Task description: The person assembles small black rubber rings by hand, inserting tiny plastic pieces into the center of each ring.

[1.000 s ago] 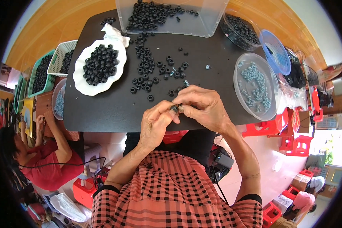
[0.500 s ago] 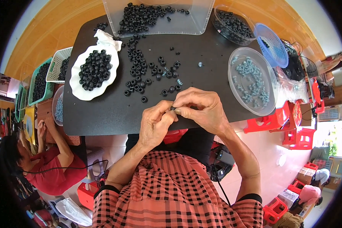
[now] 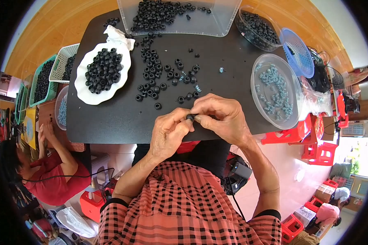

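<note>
Just over the near table edge, both hands meet around a small hollow black plastic part [image 3: 190,117]. My left hand [image 3: 167,132] pinches this part between thumb and fingertips. Close against it, my right hand [image 3: 225,118] has thumb and forefinger pressed together; whatever lies between them is hidden. Beyond the hands are scattered loose black parts [image 3: 152,63], with a few pale blue coil springs [image 3: 197,87] among them. A scalloped white plate [image 3: 93,97] to the left bears a heap of black parts. At right, a round clear tray [image 3: 254,98] contains many blue springs.
A large clear bin [image 3: 196,28] with black parts stands at the far edge. A clear bowl [image 3: 243,34] and a blue basket [image 3: 302,61] are at the far right. On the left, a person in red [image 3: 59,179] works beside green baskets [image 3: 49,87]. Red stools [image 3: 327,149] stand at right.
The black part shows more plainly between my hands now, and my right fingertips have shifted slightly to the right. The whole view has turned a little.
</note>
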`<state>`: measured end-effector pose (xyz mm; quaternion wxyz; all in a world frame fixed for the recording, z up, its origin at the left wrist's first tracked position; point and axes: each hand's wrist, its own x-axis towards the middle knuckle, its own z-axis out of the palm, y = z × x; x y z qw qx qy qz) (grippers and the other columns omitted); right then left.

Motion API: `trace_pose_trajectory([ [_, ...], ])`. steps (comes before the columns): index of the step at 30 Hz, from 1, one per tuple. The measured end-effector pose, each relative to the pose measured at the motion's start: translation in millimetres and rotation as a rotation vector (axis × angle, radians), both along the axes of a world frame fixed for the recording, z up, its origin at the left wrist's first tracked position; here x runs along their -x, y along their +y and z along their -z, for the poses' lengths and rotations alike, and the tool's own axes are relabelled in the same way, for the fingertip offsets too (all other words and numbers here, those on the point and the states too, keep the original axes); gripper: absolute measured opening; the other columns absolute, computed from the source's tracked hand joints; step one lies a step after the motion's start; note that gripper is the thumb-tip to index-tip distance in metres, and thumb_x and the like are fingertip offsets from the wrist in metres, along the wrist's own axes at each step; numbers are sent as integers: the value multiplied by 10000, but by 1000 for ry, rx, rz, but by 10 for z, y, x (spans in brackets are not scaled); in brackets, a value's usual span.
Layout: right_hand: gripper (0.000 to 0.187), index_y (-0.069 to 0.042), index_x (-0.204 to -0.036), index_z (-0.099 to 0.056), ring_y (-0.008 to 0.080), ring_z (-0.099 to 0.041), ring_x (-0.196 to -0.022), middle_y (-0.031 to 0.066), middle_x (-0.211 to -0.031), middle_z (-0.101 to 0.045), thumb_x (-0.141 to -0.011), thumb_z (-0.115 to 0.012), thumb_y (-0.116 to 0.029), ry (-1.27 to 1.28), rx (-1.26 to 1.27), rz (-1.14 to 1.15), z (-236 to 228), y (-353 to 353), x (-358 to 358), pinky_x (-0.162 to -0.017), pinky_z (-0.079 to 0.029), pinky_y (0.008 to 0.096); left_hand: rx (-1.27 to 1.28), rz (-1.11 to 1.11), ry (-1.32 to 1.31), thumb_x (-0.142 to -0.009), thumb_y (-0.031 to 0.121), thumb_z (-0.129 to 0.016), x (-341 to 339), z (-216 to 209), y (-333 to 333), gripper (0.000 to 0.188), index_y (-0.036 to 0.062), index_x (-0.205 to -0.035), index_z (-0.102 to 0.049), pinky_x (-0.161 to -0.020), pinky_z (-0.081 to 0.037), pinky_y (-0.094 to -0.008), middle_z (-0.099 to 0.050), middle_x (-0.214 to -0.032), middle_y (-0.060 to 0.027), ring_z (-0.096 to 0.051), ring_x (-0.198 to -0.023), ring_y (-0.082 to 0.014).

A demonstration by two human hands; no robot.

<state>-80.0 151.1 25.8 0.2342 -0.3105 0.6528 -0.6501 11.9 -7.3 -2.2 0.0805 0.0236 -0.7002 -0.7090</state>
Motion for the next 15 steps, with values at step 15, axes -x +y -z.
trace_pose_trajectory([
  [15,121,7,-887,-607,87,-624,-721,46,-804,-660,-785,-581,66,152,-69,59,-117,-32,4,-642,-483,227,-15,-16,-6,-884,74,-495,12,-33,-14,181,-15,-934,-643,-648,-435,-242,-631,-744,-51,-559,-679,-83],
])
